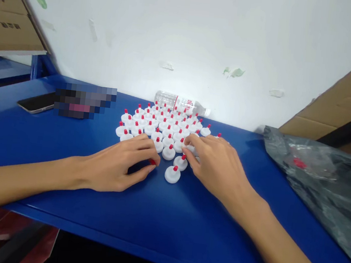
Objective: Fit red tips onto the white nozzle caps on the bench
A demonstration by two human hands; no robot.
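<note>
Many white round caps with red tips (168,152) stand upright in a tight cluster on the blue table (152,221). At the cluster's front left is my left hand (124,161), fingers curled and thumb bent toward them, with a small red tip (152,161) showing at the fingertips. My right hand (214,161) reaches over the right side, thumb and index finger bent close together around a white cap (191,148) that they partly hide. Two caps sit nearest me, a front cap (172,174) and one just behind it, between the hands.
A clear plastic bottle (181,103) lies behind the cluster against the white wall (186,35). To the left are a phone (37,102) and a blurred-out item. A grey plastic bag (320,198) with a small clear bag on it lies at right, near cardboard (340,99).
</note>
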